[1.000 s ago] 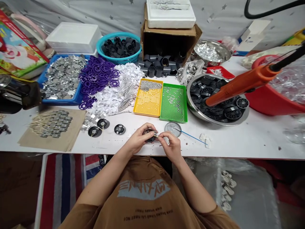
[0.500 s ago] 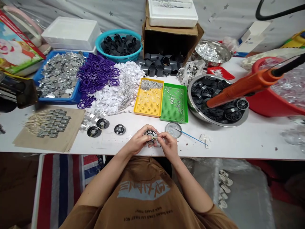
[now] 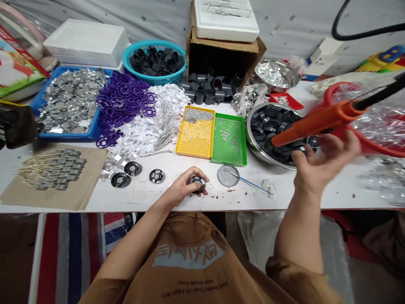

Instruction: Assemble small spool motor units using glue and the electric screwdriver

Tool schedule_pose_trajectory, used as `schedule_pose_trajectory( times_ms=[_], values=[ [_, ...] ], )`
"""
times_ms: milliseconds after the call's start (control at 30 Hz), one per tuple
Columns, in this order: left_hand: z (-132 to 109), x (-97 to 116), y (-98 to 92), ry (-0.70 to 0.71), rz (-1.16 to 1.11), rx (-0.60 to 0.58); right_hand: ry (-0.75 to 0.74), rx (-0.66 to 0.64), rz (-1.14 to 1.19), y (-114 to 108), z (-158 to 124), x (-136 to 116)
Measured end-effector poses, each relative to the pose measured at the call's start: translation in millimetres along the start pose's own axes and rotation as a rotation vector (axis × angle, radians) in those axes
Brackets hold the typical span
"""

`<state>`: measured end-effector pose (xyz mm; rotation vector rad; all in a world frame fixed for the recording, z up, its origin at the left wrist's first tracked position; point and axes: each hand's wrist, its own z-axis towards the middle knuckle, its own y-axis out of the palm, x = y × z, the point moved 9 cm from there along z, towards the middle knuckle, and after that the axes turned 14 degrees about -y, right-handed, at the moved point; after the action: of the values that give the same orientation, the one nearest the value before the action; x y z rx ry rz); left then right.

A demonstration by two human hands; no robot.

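Near the table's front edge, my left hand (image 3: 186,186) is closed around a round black part (image 3: 196,184) with a thin wire sticking out to its right. My right hand (image 3: 322,162) is raised at the right, fingers spread with nothing in them, just below an orange hanging tool (image 3: 316,122). Beneath that tool sits a steel bowl (image 3: 275,161) of black wheel-like parts. Left of my left hand lie a black disc (image 3: 157,176) and two more discs with wires. A round grey dish (image 3: 228,175) has a blue stick (image 3: 253,185) resting across it.
Yellow (image 3: 195,145) and green (image 3: 230,158) trays hold small pieces. Behind them are a cardboard box (image 3: 221,43) and a teal basket (image 3: 155,79). Purple rings (image 3: 123,97), a blue tray (image 3: 68,136) and wired metal pieces (image 3: 63,169) lie left. A red basin (image 3: 360,139) stands right.
My right hand has let go of the wire at the round part, moved right and up toward the orange tool, and opened. My left hand still holds the part, now tilted.
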<state>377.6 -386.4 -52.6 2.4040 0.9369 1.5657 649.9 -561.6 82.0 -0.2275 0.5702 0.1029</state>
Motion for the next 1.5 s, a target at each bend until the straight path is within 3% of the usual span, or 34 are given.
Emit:
schedule_pose_trajectory(
  times_ms=[67,133,200,300,400,500,633,767,1000,1233,1500],
  values=[
    [3,0,2.3,-0.01,-0.022,-0.024,0.086,-0.21,0.055,24,20,23],
    [5,0,1.7,-0.006,-0.04,-0.033,0.043,-0.304,0.051,45,34,21],
    [7,3,-2.6,0.025,-0.068,-0.02,-0.066,-0.263,0.1,60,44,3],
    [11,9,-12.4,0.082,-0.105,0.041,-0.162,-0.097,0.306,78,47,-22],
    [16,12,-19.0,0.103,-0.12,0.095,-0.015,-0.132,0.395,114,32,-15],
    [23,10,-19.4,0.049,-0.106,0.098,0.11,-0.201,0.327,141,9,6],
    [28,5,-7.8,-0.042,-0.035,-0.032,0.133,-0.068,0.237,143,-4,32],
    [28,7,0.8,-0.053,0.083,-0.12,0.141,-0.03,0.159,143,-11,48],
    [24,28,-15.6,0.09,0.183,-0.001,0.153,-0.038,0.114,147,-21,56],
    [23,38,-23.9,0.188,0.198,0.042,0.18,-0.04,0.121,148,-22,60],
    [22,32,-29.6,0.169,0.21,0.061,0.197,-0.023,0.167,147,-24,56]
  ],
)
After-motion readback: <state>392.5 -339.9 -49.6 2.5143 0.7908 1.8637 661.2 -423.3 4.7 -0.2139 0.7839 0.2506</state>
